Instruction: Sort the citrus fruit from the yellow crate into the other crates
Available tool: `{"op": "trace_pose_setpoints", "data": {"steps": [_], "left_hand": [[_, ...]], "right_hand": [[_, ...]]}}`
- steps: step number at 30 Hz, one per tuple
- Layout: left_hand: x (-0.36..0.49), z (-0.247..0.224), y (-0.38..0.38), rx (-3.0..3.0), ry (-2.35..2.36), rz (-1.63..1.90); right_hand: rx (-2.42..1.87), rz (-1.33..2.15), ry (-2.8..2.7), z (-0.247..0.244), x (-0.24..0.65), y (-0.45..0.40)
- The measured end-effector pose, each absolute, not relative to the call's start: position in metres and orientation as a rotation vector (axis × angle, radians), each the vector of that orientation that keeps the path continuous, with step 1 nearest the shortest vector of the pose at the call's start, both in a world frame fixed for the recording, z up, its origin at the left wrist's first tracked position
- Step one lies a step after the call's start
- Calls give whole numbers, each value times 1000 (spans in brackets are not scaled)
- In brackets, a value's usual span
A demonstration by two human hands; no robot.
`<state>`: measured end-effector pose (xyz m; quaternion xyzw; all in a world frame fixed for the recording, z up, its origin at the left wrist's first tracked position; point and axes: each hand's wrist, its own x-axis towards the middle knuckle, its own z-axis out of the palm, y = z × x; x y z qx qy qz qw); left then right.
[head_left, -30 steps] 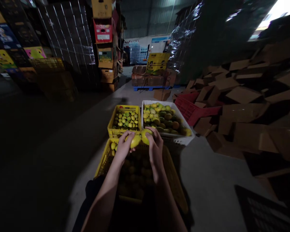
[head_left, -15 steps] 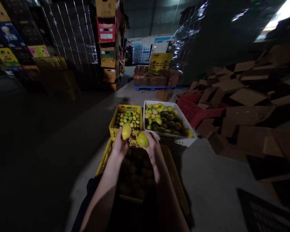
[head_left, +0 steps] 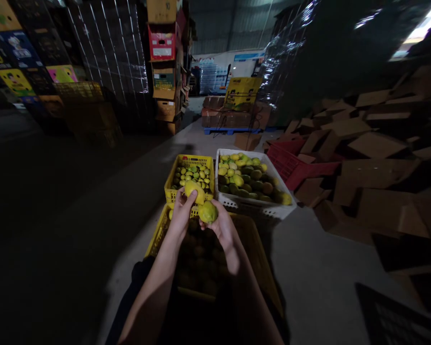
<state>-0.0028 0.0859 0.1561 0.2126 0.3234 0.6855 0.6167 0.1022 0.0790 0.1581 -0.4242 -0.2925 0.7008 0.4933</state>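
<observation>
My left hand (head_left: 180,213) is closed around a yellow lemon (head_left: 194,190), its thumb lying across the near side. Close beside it, my right hand (head_left: 223,224) grips a greener lemon (head_left: 208,212), stem end towards me. Both are held above a large yellow crate (head_left: 157,238), whose round fruit (head_left: 200,251) sits in deep shadow. Just beyond stands a smaller yellow crate (head_left: 170,196) with many small green and yellow lemons (head_left: 196,175). To its right, a white crate (head_left: 282,211) carries larger yellow and green fruit (head_left: 238,180).
On the right, a red crate (head_left: 290,167) lies against a heap of cardboard boxes (head_left: 377,172). A dark crate (head_left: 391,316) is at lower right. Farther back are a blue pallet (head_left: 232,130) with cartons and a tall carton stack (head_left: 164,76).
The left lemon has turned in my fingers, with the thumb now over it. The right lemon has also turned and shifted slightly left and down. The view has shifted slightly.
</observation>
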Motion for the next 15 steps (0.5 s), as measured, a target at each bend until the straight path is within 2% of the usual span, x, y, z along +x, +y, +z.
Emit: {"op": "trace_pose_setpoints", "data": {"steps": [3, 9, 15], "left_hand": [[-5, 154, 84, 719, 836, 1717], [-8, 148, 87, 955, 951, 1688], [-7, 145, 89, 953, 981, 1652]], "right_hand": [[-1041, 1691, -693, 158, 104, 79], [-1117, 1662, -731, 161, 107, 79], [-1090, 1637, -806, 160, 107, 79]]}}
